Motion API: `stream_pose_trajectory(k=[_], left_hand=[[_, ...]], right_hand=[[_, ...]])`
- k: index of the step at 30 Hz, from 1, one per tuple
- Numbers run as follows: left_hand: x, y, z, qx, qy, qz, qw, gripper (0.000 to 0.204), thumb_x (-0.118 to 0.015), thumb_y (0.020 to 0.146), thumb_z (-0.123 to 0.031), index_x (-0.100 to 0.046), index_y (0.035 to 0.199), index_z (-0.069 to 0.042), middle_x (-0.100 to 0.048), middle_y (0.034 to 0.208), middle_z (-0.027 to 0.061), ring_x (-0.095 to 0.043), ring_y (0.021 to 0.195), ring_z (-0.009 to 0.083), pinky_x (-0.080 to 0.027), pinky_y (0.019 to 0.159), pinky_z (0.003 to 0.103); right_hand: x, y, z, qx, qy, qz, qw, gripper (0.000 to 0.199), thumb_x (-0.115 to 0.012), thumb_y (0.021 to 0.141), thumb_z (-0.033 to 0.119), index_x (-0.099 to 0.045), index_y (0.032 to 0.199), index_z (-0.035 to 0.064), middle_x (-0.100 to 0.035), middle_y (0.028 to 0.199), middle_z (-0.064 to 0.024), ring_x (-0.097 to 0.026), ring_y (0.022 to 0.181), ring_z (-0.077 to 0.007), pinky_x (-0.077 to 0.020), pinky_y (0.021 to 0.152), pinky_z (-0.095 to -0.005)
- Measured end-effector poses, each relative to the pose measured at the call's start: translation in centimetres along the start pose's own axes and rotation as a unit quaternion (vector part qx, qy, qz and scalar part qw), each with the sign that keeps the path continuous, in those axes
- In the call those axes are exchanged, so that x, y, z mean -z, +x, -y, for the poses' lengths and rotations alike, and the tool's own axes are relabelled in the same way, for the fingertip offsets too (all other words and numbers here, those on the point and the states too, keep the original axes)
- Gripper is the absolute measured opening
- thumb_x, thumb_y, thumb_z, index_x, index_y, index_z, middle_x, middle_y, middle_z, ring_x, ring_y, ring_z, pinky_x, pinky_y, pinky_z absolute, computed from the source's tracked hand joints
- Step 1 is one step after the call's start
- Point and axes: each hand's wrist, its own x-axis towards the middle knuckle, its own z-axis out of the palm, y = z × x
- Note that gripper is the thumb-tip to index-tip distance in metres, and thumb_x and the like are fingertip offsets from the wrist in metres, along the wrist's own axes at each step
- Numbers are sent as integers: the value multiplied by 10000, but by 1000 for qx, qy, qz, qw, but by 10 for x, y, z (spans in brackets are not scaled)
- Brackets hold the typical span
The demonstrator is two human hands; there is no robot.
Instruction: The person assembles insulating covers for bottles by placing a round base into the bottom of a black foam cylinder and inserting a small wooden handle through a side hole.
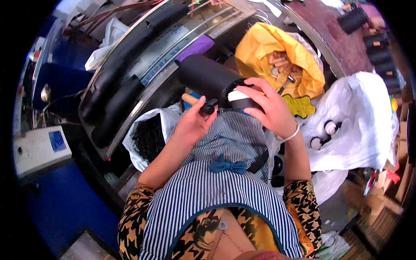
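Observation:
A black cylinder (206, 74) lies slantwise in front of my lap, its near end toward me. My right hand (271, 106) is closed around a white and black round cap (237, 96) at that near end; whether the cap is seated in the cylinder or just against it, I cannot tell. Just left of it, my left hand (195, 121) is closed on a short piece with a light wooden handle (189, 99) and a black end (209, 106). A blue patch shows behind the wooden handle.
A yellow sack (245, 47) with wooden pieces and a black-headed tool stands beyond my right hand. Right of it, a white sack (359, 125) holds round caps. Black rolls (125, 73) lie on the metal-edged bench at left. A white bag (171, 119) holds thin black strips.

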Motion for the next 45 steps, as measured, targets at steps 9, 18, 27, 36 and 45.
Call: stream_pose_trajectory(k=[9, 18, 27, 36, 45], left_hand=[[4, 7, 9, -21, -152, -2, 988, 254, -677, 892, -173, -581, 1040, 9, -615, 1049, 131, -623, 997, 254, -559, 900, 319], [-7, 1, 11, -33, -149, -10, 988, 269, -687, 886, -158, -563, 1079, -17, -593, 1055, 90, -612, 1005, 223, -548, 919, 320], [-14, -10, 4, -41, -112, -6, 993, 272, -683, 891, -155, -557, 1085, -13, -589, 1067, 86, -600, 1033, 223, -529, 946, 329], [-3, -1, 9, -31, -70, 14, 997, 269, -670, 901, -162, -562, 1097, -13, -607, 1080, 99, -610, 998, 202, -545, 913, 315], [4, 1, 10, -14, -89, -11, 996, 309, -696, 881, -154, -511, 1108, -56, -594, 1057, 80, -614, 980, 211, -551, 904, 360]], right_hand=[[-47, 20, 26, -185, -52, -126, 973, 630, -760, 745, 192, -531, 1327, 118, -480, 1293, -148, -538, 1087, -341, -479, 885, -397], [-49, 24, 24, 30, -303, -101, 947, 716, -788, 656, 212, -528, 1319, 141, -471, 1312, -173, -525, 1080, -366, -473, 904, -427], [-37, 33, 31, 22, -222, -35, 974, 690, -740, 662, 105, -526, 1314, 173, -470, 1341, -155, -526, 1118, -367, -471, 933, -435], [-48, 28, 23, -74, -279, -73, 955, 772, -709, 786, 409, -417, 1401, 46, -592, 1111, -182, -628, 891, -323, -520, 707, -391], [-36, 19, 30, 20, -335, -74, 939, 761, -707, 748, 460, -450, 1413, 194, -573, 1260, -149, -625, 812, -238, -516, 655, -336]])
